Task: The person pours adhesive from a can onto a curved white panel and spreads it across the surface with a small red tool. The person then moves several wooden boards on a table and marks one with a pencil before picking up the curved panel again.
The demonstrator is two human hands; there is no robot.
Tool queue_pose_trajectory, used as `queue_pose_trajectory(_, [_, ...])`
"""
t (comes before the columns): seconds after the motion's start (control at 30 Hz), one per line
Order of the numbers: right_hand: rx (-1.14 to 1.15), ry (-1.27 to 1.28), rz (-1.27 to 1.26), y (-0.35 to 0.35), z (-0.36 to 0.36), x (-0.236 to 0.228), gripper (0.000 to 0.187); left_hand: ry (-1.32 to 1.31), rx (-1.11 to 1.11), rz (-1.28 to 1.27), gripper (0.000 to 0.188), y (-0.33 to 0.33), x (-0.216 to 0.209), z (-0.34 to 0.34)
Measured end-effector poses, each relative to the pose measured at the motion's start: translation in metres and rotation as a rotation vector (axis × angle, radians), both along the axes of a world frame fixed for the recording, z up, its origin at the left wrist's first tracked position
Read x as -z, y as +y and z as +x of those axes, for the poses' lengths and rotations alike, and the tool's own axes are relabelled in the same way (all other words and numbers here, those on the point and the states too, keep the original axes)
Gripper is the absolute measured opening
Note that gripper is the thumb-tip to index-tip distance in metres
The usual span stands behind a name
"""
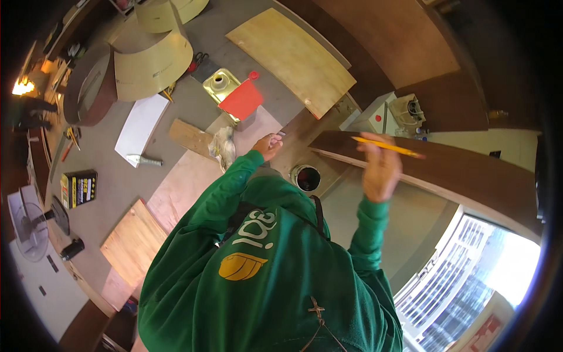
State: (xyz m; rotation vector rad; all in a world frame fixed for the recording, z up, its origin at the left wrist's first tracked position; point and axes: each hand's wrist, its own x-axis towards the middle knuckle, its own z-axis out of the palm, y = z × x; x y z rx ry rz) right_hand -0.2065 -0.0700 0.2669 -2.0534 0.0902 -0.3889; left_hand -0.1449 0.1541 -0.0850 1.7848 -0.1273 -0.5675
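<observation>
My right hand (381, 173) is raised on the right, its fingers closed round a yellow pencil (404, 151). The pencil lies across the fingers, with its tip toward the left. My left hand (267, 146) is closed near the middle, and a small greyish piece (282, 134) sticks out at its fingertips; its kind is too small to tell. Beside the left hand lies a crumpled whitish rag (223, 146). Just to the right and nearer me stands an open round can (305, 178) with dark insides. Both arms wear green sleeves.
Ahead stand a gold metal tin (218, 81) and a red flat-sided piece (241, 101). A plywood panel (287, 56) lies beyond. Left are a white board (141, 126), a scraper (145, 160), a black-and-yellow box (79, 188) and curved sheets (153, 66). A dark wooden ledge (457, 170) borders the right.
</observation>
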Motion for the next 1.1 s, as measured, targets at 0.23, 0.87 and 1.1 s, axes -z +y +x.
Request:
queue_pose_trajectory(0.23, [-0.372, -0.849, -0.038, 0.025, -0.111, -0.177, 0.025, -0.026, 0.231, 0.162, 0.04, 0.016, -0.013, -0.039])
queue_pose_trajectory(0.87, [0.453, -0.312, 0.435, 0.114, -0.205, 0.022, 0.009, 0.017, 0.256, 0.037, 0.038, 0.13, 0.021, -0.182])
queue_pose_trajectory(1.1, [0.434, -0.08, 0.547, 0.137, -0.125, 0.231, 0.013, -0.458, -0.108, 0.155, 0.028, 0.191, 0.049, -0.173])
